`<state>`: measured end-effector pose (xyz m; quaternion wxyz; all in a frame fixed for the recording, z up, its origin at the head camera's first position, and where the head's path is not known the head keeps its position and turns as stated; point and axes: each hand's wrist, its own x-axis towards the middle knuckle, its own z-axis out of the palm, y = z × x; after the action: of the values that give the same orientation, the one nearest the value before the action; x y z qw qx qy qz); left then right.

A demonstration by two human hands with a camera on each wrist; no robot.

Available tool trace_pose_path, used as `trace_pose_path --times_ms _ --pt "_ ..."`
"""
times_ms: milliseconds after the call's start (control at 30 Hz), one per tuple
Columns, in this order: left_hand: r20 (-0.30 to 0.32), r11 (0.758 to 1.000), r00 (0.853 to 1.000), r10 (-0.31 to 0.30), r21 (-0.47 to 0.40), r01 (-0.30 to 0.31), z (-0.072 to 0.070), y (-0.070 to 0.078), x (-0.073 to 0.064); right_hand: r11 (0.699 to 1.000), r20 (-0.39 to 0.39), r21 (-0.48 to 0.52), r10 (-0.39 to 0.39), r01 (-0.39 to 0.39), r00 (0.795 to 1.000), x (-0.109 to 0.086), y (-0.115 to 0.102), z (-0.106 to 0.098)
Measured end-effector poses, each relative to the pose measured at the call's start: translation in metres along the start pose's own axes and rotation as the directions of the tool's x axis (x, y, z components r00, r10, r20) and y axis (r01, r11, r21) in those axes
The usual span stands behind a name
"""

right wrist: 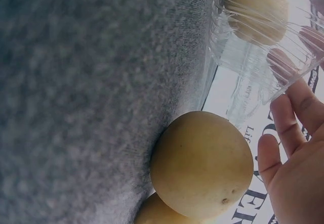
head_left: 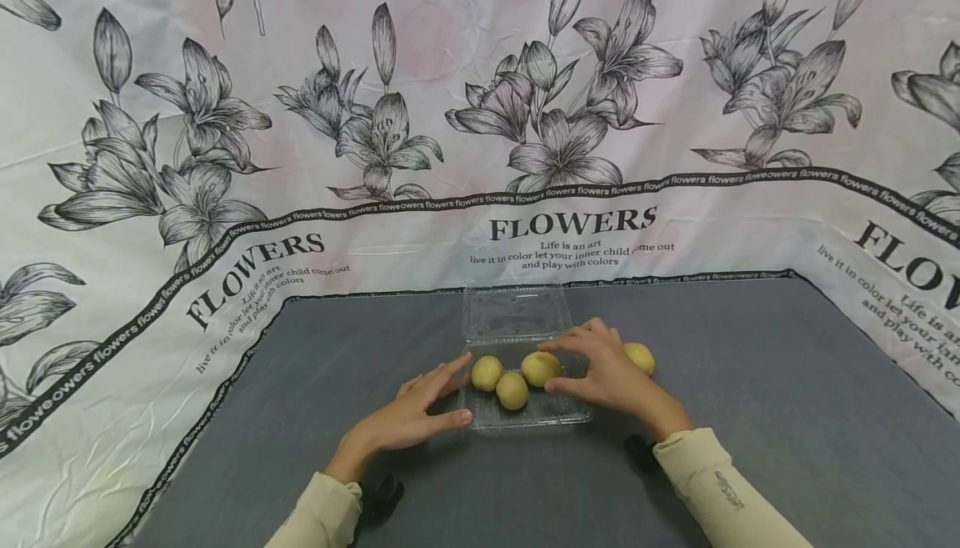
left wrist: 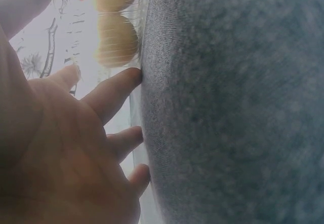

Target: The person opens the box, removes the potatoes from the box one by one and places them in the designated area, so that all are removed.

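A clear plastic clamshell box [head_left: 525,421] lies on the grey surface, its lid [head_left: 516,313] folded back. Three round yellow potatoes sit inside: a left one [head_left: 487,373], a front one [head_left: 512,391] and a right one [head_left: 541,369]. My left hand [head_left: 416,410] is at the box's left side, fingers spread and thumb apart. Over the right side reaches my right hand [head_left: 611,373], thumb and index finger loosely around the right potato. Through the clear wall, fingertips [right wrist: 282,67] show beside a potato [right wrist: 258,11], not wrapped round it.
Outside the box, to the right, a potato [right wrist: 202,163] rests on the surface with another potato [right wrist: 162,211] partly behind it. In the head view one potato [head_left: 640,359] shows past the right hand. A white flower-printed cloth [head_left: 570,256] borders the back and sides.
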<state>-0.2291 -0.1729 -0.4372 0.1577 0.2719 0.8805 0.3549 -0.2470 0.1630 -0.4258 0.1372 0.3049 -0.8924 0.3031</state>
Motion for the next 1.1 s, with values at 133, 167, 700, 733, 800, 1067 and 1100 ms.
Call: trace_pose_path --times_ms 133,167,700,733,800,1067,1100 --pt "0.002 1.000 1.000 -0.002 -0.001 0.002 0.0006 -0.0001 0.0004 1.000 0.004 -0.010 0.008 -0.008 1.000 0.0005 0.0000 0.0007" --pt "0.003 1.000 1.000 -0.002 0.000 0.002 0.0008 -0.0002 0.0006 1.000 0.005 -0.014 0.010 -0.010 1.000 0.0006 0.0001 0.0008" --pt "0.000 1.000 1.000 -0.013 0.000 0.013 0.0009 0.0005 0.0007 0.999 0.013 -0.013 0.035 -0.035 0.999 0.0053 0.0009 0.0034" --pt "0.001 1.000 1.000 -0.014 0.001 0.014 0.0010 0.0006 0.0007 0.999 0.013 -0.009 0.038 -0.038 0.999 0.0055 0.0008 0.0036" --pt "0.000 1.000 1.000 -0.015 0.002 0.015 0.0010 0.0008 0.0006 0.999 0.013 -0.007 0.046 -0.046 0.999 0.0059 0.0005 0.0039" --pt "-0.001 1.000 1.000 -0.007 0.005 0.007 0.0007 0.0018 0.0006 0.997 0.030 -0.018 0.081 -0.080 0.996 0.0075 -0.0001 0.0042" --pt "-0.001 1.000 1.000 -0.006 0.005 0.006 0.0008 0.0019 0.0007 0.996 0.033 -0.019 0.084 -0.084 0.996 0.0076 -0.0002 0.0041"
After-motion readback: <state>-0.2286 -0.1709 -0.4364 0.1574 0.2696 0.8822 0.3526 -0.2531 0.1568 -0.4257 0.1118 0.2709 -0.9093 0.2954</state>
